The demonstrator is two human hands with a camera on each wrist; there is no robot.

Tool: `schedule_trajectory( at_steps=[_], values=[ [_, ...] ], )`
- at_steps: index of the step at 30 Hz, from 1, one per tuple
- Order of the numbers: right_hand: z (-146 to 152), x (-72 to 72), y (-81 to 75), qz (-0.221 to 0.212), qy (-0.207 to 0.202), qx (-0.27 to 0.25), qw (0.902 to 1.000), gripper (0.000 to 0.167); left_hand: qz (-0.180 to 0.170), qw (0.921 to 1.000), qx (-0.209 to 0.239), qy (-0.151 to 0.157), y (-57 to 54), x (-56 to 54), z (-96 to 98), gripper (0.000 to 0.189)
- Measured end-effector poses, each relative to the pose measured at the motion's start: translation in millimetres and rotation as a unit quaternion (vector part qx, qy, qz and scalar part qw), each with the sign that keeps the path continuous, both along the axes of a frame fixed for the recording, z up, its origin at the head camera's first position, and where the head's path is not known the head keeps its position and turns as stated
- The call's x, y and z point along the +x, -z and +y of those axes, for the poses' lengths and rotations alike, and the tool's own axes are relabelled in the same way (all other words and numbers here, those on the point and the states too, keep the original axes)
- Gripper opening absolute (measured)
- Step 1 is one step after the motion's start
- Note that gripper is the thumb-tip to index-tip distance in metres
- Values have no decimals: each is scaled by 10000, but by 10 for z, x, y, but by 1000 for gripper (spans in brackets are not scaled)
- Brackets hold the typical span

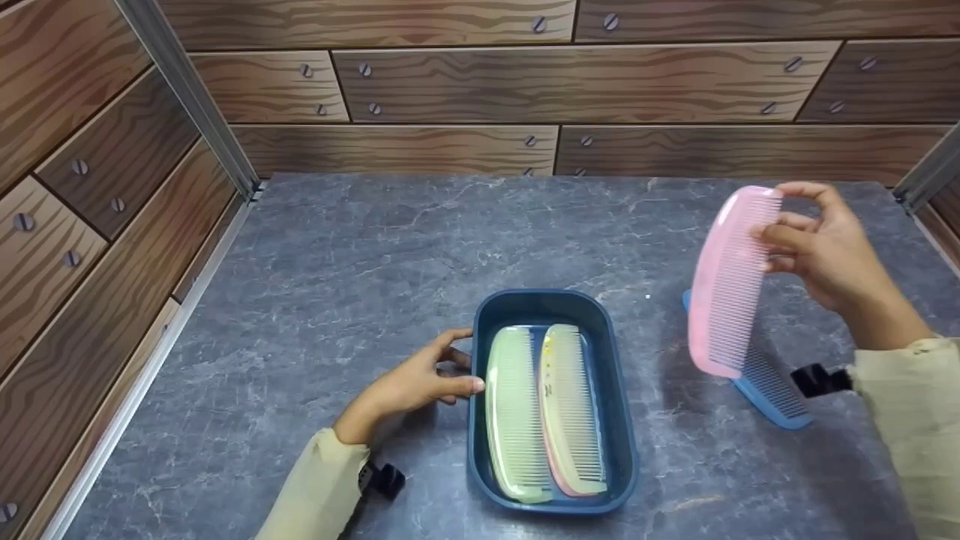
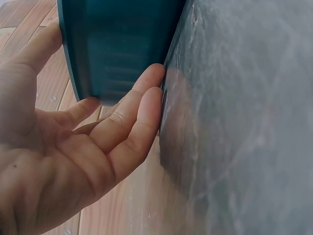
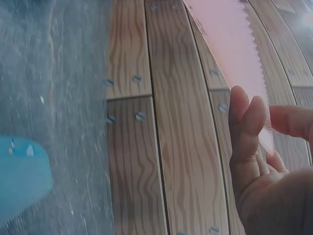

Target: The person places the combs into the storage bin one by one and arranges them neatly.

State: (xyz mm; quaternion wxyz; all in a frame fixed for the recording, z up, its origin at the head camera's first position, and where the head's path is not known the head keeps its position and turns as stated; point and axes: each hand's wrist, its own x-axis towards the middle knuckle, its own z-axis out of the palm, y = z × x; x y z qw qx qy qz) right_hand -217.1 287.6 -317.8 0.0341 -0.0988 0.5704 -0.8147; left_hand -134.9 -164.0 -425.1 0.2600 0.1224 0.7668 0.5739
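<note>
My right hand (image 1: 832, 244) pinches a pink comb (image 1: 724, 281) by its toothed edge, holding it upright above the table; the right wrist view shows thumb and fingers on either side of the comb (image 3: 234, 44). Beneath it, a blue comb (image 1: 772, 401) lies on the table, partly hidden. My left hand (image 1: 420, 379) rests against the left side of a dark blue plastic bin (image 1: 626, 450), thumb at the rim and fingertips touching the outer wall (image 2: 117, 44). Inside the bin lie a pale green comb (image 1: 514, 420) and a cream comb (image 1: 562, 420), with a pink edge showing under the cream one.
The grey marbled tabletop (image 1: 337, 247) spreads around the bin. Wood-patterned panels (image 1: 450, 82) stand behind and on the left side, with a metal post (image 1: 202, 97) at the back left corner. A tiny white speck lies right of the bin.
</note>
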Motion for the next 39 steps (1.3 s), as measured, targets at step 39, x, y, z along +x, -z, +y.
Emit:
schedule_trajectory(
  at_steps=[39],
  values=[
    [-1218, 292, 337, -294, -1404, 1615, 9764, 41, -56, 9999, 42, -77, 9, 0, 5, 82]
  ],
)
